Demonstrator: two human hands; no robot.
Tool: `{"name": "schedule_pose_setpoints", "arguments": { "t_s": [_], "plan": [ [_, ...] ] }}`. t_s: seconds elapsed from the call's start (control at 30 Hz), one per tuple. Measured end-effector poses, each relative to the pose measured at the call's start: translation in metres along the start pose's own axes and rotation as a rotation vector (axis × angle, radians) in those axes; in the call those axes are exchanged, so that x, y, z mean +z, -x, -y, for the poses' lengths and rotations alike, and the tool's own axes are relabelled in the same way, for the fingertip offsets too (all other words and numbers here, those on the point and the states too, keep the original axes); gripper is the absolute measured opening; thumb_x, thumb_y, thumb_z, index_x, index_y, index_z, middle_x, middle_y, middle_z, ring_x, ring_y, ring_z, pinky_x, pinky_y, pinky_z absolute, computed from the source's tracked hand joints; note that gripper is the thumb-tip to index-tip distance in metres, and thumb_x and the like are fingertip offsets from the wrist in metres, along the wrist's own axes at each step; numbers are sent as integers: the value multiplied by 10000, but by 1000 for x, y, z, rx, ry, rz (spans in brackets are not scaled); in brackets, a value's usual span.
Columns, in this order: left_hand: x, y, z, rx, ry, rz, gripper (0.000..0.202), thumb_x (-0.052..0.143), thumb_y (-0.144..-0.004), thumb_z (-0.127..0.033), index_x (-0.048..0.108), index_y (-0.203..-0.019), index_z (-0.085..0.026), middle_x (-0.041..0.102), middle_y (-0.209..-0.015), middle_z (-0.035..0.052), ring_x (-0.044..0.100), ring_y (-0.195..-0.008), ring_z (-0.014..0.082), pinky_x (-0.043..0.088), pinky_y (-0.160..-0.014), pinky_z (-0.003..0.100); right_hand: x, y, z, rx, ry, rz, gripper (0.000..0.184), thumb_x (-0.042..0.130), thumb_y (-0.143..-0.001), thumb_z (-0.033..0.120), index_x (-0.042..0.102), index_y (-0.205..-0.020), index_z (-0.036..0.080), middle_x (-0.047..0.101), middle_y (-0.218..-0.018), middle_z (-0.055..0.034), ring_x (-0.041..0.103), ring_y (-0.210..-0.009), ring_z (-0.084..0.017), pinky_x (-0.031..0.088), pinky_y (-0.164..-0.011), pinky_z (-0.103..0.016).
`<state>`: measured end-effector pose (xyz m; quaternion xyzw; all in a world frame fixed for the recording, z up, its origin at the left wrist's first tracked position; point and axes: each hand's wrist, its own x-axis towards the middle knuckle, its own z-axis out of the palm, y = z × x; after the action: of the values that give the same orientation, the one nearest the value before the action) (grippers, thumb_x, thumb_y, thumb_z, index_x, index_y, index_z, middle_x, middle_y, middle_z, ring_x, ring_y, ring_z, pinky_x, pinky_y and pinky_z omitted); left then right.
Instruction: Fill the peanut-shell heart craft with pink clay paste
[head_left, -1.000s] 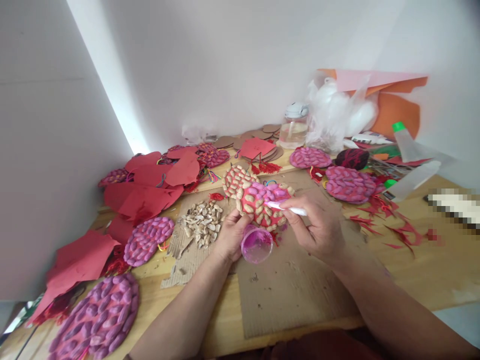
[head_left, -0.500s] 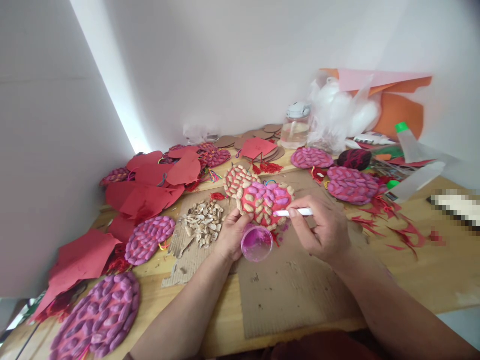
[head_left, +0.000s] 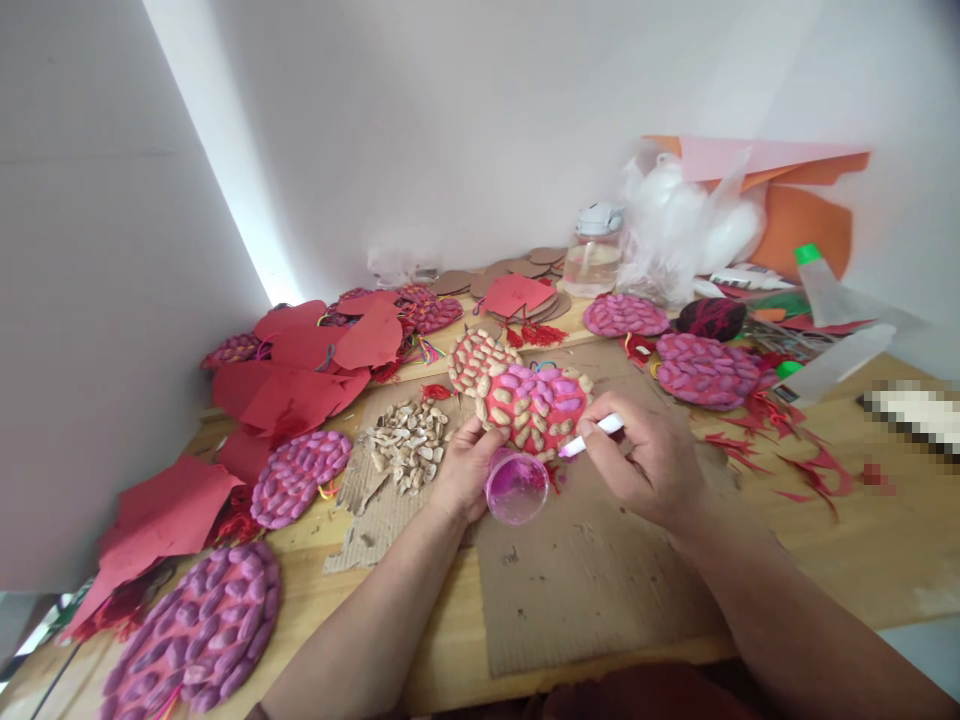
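My left hand (head_left: 463, 472) is closed at the lower left edge of a red disc (head_left: 517, 405) covered in peanut shells, thumb on its front. Some upper shells are purple; the others are plain tan. A clear plastic cup (head_left: 517, 490) with purple paint inside is tilted against the same hand; the fingers behind it are hidden. My right hand (head_left: 643, 462) pinches a short white paint stick (head_left: 576, 445), its purple tip just above and right of the cup, by the disc's lower right edge. Behind the disc lies another tan peanut-shell disc (head_left: 480, 358).
Peanut shells (head_left: 409, 445) lie heaped on cardboard (head_left: 592, 590) at left. Purple shell-covered pieces (head_left: 199, 630) and red cutouts (head_left: 289, 395) spread along the left. A lidded jar (head_left: 592, 265), a plastic bag (head_left: 660, 230) and glue bottles (head_left: 832, 365) stand or lie at the back right.
The paint stick's tip has moved off the disc's right side, down toward the cup, and the stick slants more. My left hand keeps its hold almost unmoved.
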<state>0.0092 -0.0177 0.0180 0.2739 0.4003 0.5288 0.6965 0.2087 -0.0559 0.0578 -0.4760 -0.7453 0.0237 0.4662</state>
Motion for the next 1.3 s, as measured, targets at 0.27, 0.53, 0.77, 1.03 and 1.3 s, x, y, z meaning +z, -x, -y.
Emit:
{"name": "schedule_pose_setpoints", "arguments": {
  "t_s": [0.27, 0.53, 0.77, 1.03, 1.3],
  "plan": [
    [-5, -4, -4, 39, 32, -58, 490, 1009, -461, -296, 713, -836, -184, 729, -709, -21, 609, -545, 110, 475, -567, 235, -3, -2, 1, 99, -14, 149, 191, 546, -925, 207, 606, -743, 202, 537, -551, 61, 466, -474, -80, 312, -502, -244],
    [-8, -8, -3, 36, 50, -79, 560, 1015, -448, -300, 719, -908, -179, 743, -747, -15, 623, -565, 110, 486, -589, 235, -3, 0, 0, 120, -51, -20, 173, 613, -930, 206, 625, -757, 212, 536, -567, 64, 439, -468, -75, 323, -502, -253],
    [-7, -6, -2, 16, 29, -27, 542, 1014, -491, -302, 700, -920, -194, 751, -777, -23, 658, -583, 116, 523, -609, 238, 3, -1, -2, 54, -55, -186, 68, 637, -1002, 263, 698, -1007, 233, 733, -838, -4, 625, -676, -136, 457, -627, -280],
    [-10, -5, 0, -38, 54, 3, 553, 1012, -508, -270, 731, -976, -180, 764, -815, 15, 683, -623, 157, 570, -660, 302, 6, 0, -9, 9, -37, -158, 72, 617, -999, 221, 681, -1031, 228, 765, -912, -25, 683, -738, -157, 500, -661, -292],
    [-17, -11, 3, -64, 80, -12, 506, 1014, -524, -258, 722, -927, -168, 758, -818, 15, 656, -611, 126, 535, -625, 257, 6, 1, -11, 38, -56, -162, 62, 624, -1001, 244, 681, -1000, 220, 748, -873, -20, 642, -682, -137, 447, -594, -281]
  ]
}}
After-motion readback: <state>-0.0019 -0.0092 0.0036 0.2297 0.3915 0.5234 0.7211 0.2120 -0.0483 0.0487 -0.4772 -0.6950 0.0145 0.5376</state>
